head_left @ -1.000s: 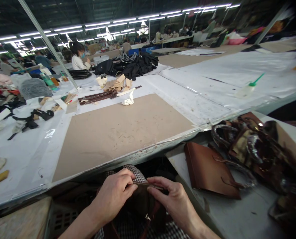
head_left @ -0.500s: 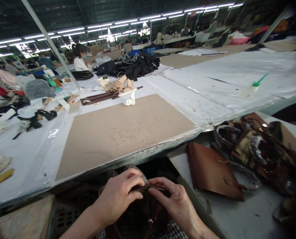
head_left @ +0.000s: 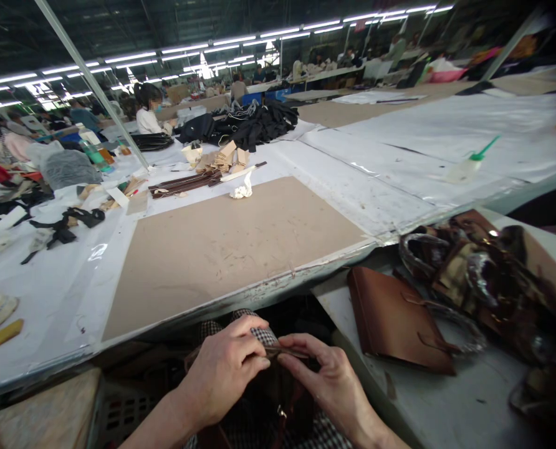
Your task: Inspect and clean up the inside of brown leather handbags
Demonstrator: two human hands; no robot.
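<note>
My left hand (head_left: 222, 371) and my right hand (head_left: 327, 377) meet below the table's front edge, over my lap. Both pinch the top edge of a dark brown leather bag (head_left: 282, 399) that rests on my checked trousers (head_left: 254, 330). The fingers of each hand are curled and pressed on the bag's thin rim (head_left: 285, 353). A small metal buckle (head_left: 282, 411) shows lower on the bag. Most of the bag is hidden in shadow under my hands.
A tan cardboard sheet (head_left: 231, 243) lies on the white table ahead. A brown flat bag (head_left: 393, 318) and a heap of brown bags (head_left: 488, 274) sit on a side table at the right. Straps (head_left: 184, 182), a white rag (head_left: 241, 189) and a glue bottle (head_left: 467, 165) lie farther off. Other people work at the back.
My left thumb and fingers have closed tighter over the bag's rim and shifted slightly right toward my right hand. The view has barely moved.
</note>
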